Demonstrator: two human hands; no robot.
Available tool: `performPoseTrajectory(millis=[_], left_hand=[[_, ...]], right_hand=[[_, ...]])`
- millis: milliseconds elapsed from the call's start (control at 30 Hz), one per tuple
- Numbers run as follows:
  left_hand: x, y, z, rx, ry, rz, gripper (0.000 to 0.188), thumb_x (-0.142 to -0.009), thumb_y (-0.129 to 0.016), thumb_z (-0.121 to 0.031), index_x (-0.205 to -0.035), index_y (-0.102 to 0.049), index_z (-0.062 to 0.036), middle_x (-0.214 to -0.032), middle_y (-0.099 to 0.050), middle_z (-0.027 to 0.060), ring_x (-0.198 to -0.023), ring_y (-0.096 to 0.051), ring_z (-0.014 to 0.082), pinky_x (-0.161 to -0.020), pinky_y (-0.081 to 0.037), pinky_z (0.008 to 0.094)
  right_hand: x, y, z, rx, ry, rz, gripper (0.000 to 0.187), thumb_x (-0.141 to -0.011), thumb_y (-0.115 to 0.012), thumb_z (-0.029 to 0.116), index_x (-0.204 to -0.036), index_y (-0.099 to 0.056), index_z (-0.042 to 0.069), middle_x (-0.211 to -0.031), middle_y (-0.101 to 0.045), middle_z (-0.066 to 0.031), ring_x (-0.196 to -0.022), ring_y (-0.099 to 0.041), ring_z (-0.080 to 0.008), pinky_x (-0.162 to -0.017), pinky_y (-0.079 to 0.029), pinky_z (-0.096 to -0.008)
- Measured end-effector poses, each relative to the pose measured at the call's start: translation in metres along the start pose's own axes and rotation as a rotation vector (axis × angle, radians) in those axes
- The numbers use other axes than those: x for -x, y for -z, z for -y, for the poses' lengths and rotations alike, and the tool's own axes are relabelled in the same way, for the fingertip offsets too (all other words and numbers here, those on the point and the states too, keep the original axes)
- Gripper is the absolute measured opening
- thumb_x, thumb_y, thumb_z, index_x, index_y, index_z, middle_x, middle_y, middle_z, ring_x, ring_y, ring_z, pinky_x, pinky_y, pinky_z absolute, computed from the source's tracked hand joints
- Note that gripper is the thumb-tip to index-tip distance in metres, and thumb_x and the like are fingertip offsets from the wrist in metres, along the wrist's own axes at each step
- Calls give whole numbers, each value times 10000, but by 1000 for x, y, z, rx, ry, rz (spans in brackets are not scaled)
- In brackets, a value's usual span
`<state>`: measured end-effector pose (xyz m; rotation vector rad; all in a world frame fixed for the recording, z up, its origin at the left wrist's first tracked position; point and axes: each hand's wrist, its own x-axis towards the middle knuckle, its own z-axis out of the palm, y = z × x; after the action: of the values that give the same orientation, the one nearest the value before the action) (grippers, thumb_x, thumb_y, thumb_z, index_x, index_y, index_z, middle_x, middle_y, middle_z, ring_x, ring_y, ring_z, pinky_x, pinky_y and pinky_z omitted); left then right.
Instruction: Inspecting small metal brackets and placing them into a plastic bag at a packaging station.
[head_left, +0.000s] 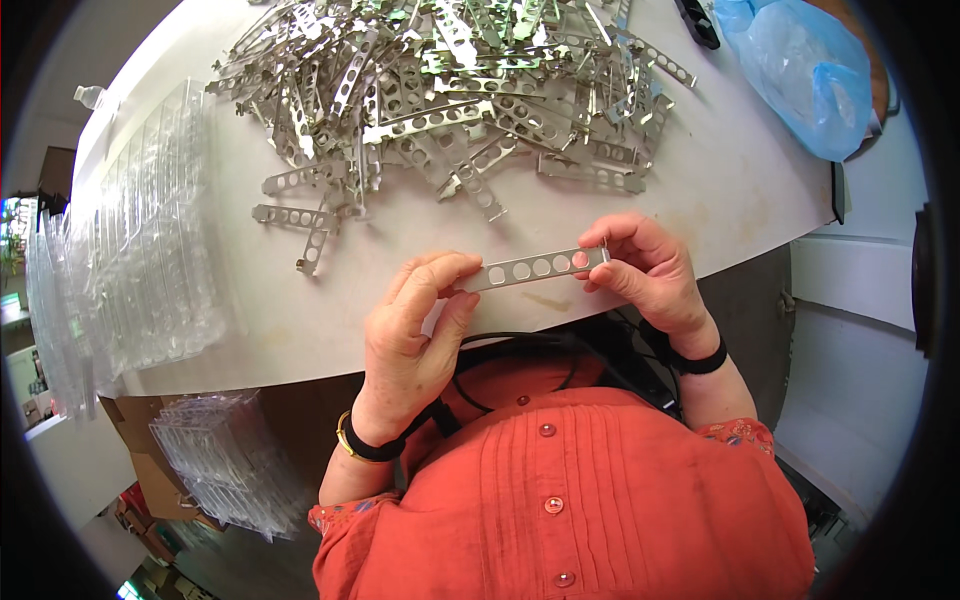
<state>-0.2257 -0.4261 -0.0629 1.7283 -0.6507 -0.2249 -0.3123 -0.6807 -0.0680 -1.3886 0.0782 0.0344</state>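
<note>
Between my two hands, above the near edge of the table, is a flat metal bracket (531, 268) with a row of round holes and a bent tab at its right end. My left hand (412, 320) pinches the left end between thumb and fingers. With thumb and fingertips, my right hand (645, 272) grips the right end by the bent tab. A large heap of similar metal brackets (430, 110) lies beyond my hands. Closest to my left hand, a few loose brackets (298, 220) have spread out from the heap.
Clear plastic trays (150, 240) stand stacked on the left of the white table (400, 225). More clear trays (225, 460) sit below the table edge, by a cardboard box (150, 470). At the far right are a blue plastic bag (800, 70) and a black object (697, 22).
</note>
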Motion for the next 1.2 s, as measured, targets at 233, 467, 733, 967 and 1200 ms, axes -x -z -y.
performPoseTrajectory(millis=[233,467,733,967,1200], left_hand=[[5,1,-1,109,183,73,188,-915,-635,29,-1103,-646,18,-869,-688,77,-753,-672,149,-699,-554,260],[-7,8,-12,614,723,105,244,-1027,-507,-116,-1185,-605,41,-873,-698,103,-746,-706,155,-677,-592,263],[-13,15,-9,721,742,135,335,-1019,-494,-105,-1310,-450,54,-876,-690,143,-723,-711,185,-670,-591,286],[-17,15,-9,763,755,125,332,-1007,-468,-67,-1308,-435,68,-866,-686,162,-708,-711,207,-661,-591,297],[-18,16,-11,744,761,124,333,-1000,-455,-54,-1309,-425,66,-860,-687,162,-702,-711,207,-653,-590,297]], right_hand=[[0,2,1,-77,-73,12,265,-966,-643,130,-1197,-587,14,-1013,-651,-22,-949,-656,-105,-778,-523,-227],[-3,3,8,-44,-74,29,273,-983,-615,144,-1215,-572,7,-1024,-642,-34,-946,-669,-126,-747,-540,-246],[-4,4,9,-31,-141,9,249,-991,-597,121,-1207,-573,1,-1010,-650,-41,-931,-680,-126,-733,-552,-249],[-5,6,9,-22,-148,-6,247,-987,-603,120,-1199,-576,-4,-994,-658,-47,-919,-685,-127,-726,-556,-250],[-5,6,7,-14,-138,-15,249,-986,-605,120,-1195,-575,-12,-987,-664,-56,-903,-691,-133,-719,-558,-250]])
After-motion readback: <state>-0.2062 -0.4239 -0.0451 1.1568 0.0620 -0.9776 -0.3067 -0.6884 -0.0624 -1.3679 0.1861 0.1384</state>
